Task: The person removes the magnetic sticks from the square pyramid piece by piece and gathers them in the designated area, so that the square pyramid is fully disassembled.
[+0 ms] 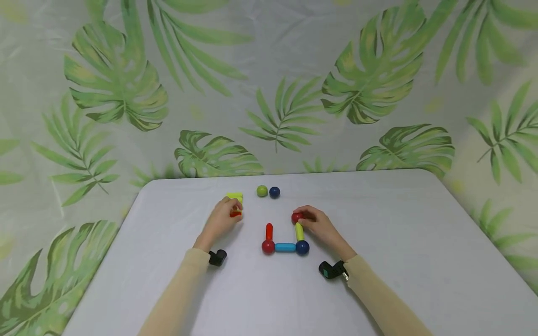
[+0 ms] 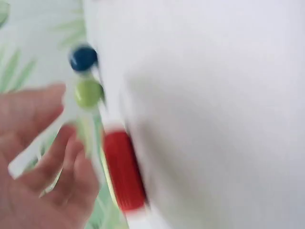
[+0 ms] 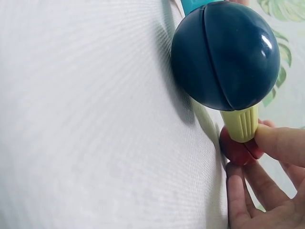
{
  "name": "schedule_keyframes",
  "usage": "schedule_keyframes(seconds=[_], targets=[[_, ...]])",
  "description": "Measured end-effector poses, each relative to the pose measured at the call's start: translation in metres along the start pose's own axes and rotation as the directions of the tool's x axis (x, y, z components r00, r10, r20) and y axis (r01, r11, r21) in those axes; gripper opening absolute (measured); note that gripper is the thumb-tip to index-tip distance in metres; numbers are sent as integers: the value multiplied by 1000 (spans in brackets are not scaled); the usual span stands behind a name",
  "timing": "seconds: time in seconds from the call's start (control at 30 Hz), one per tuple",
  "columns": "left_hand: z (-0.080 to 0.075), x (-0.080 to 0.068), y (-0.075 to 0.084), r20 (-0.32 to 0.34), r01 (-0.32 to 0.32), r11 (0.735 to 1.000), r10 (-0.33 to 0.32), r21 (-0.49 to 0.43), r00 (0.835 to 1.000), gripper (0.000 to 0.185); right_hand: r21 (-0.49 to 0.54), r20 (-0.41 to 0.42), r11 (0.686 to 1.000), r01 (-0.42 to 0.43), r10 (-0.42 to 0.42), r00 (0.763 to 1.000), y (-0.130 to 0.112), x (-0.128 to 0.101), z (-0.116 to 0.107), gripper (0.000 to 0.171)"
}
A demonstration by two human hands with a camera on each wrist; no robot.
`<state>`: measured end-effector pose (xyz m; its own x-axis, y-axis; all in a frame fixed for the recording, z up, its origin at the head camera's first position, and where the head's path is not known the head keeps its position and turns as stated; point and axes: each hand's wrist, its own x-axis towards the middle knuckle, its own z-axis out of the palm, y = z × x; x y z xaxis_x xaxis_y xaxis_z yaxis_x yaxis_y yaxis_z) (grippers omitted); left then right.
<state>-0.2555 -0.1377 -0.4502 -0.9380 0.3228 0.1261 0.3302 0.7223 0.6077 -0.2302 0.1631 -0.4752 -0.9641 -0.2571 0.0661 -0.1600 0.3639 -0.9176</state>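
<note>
My right hand [image 1: 320, 227] holds a red ball [image 1: 296, 218] at the far end of a yellow-green rod [image 1: 299, 231]. The rod's near end meets a dark blue ball [image 1: 302, 247]. From there a light blue rod [image 1: 285, 247] runs left to another red ball [image 1: 268, 247], and a red rod [image 1: 269, 231] points away from that ball. In the right wrist view, the thumb and fingers are around the red ball [image 3: 238, 147]. My left hand [image 1: 221, 217] hovers by a loose red rod [image 2: 124, 170], its fingers apart from the rod in the left wrist view and nothing between them.
Yellow-green rods [image 1: 234, 196] lie just beyond the left hand, partly hidden by it. A green ball [image 1: 262, 191] and a dark blue ball [image 1: 274, 192] sit near the back edge of the white table [image 1: 378, 210]. Leaf-patterned cloth [image 1: 286, 60] hangs behind.
</note>
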Motion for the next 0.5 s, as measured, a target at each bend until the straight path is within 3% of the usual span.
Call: schedule_keyframes(seconds=[0.07,0.13,0.2,0.23,0.3,0.43,0.5], targets=[[9,2,13,156,-51,988,74,-147,985,22,-9,-13,1000,-2,2,1000,6,2,-1,25],[18,5,23,317,-44,960,134,-275,939,29,-9,-12,1000,3,-3,1000,7,2,-2,25],[26,6,30,411,-26,944,168,-329,896,31,-7,-2,1000,10,-10,1000,7,3,-2,25],[29,7,32,425,-21,938,176,-345,888,31,-6,6,1000,10,-10,1000,7,3,-2,25],[34,9,35,408,-14,930,175,-368,896,28,-2,16,1000,5,-5,1000,6,2,-2,26],[33,9,34,318,-12,923,145,-385,937,22,-4,3,1000,-18,18,1000,6,3,2,25],[32,8,34,274,-26,932,133,-362,953,20,-5,-2,1000,-15,15,1000,6,4,3,25]])
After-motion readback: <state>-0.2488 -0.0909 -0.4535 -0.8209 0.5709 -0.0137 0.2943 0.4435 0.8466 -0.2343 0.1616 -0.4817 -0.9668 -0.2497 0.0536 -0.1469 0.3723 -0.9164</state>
